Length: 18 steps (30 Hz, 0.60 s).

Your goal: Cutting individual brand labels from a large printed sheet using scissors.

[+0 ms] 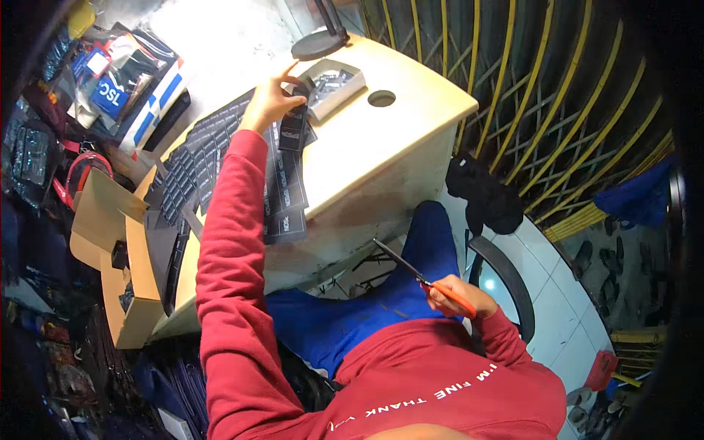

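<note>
Cluttered cream desk (396,139) with rows of black packets; left hand (270,99) pinches one black packet (294,125) above them, right hand (458,297) grips orange-handled scissors (422,279), blades probably closed, over the lap.

A cream desk (411,110) with a round cable hole (381,98) is seen before a yellow-barred shutter (528,81); white floor tiles (565,293) are brightly lit.

My single head view looks steeply down from above my own shoulders, tilted so the bench (381,158) slants up-left; it sits close over my lap, and fisheye bends the edges.
</note>
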Each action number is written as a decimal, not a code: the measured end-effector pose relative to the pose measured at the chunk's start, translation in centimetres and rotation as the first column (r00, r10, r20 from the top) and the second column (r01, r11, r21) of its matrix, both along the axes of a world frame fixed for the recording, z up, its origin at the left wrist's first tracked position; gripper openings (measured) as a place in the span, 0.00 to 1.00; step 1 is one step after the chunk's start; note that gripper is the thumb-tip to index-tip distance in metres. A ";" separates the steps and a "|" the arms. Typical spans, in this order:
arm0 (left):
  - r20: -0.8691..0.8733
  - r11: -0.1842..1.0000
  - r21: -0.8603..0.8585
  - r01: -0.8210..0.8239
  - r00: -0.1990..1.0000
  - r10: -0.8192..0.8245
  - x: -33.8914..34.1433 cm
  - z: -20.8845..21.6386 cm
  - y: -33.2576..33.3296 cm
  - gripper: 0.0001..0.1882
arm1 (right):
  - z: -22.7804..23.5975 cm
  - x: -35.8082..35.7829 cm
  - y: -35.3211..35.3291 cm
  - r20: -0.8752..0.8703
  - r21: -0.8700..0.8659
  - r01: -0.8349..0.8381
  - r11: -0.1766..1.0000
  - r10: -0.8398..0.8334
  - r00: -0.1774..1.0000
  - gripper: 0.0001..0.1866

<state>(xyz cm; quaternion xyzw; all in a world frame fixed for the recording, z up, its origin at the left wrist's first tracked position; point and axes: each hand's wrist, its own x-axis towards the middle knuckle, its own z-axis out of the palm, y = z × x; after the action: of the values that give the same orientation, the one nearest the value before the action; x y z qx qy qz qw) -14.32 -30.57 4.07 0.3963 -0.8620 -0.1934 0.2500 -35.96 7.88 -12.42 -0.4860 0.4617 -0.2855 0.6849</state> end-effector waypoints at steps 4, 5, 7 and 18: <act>-0.025 0.977 -0.213 -0.019 1.000 0.014 -1.2 -0.7 -1.1 0.41 | -0.3 0.1 -0.2 0.052 -0.004 0.009 1.000 -0.009 0.999 0.21; -0.026 0.975 -0.219 -0.024 0.999 0.019 -1.1 -0.8 -1.1 0.41 | -0.2 0.1 -0.3 0.089 0.031 0.010 0.999 -0.013 0.996 0.21; -0.126 0.976 -0.208 -0.066 0.991 0.040 -0.6 -0.9 -0.9 0.32 | -0.6 0.2 -0.4 0.049 -0.029 0.027 0.999 -0.026 0.998 0.19; -0.564 0.987 0.123 0.107 0.825 -0.019 3.3 -0.4 13.7 0.06 | 1.5 4.3 -4.7 0.223 -0.419 0.279 0.864 -0.199 0.954 0.17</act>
<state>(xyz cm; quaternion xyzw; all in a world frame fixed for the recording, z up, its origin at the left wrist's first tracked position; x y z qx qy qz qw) -11.04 -16.89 3.68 0.3108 -0.7462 -0.3735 0.4551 -31.68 3.23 -10.92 -0.5420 0.3798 -0.5073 0.5519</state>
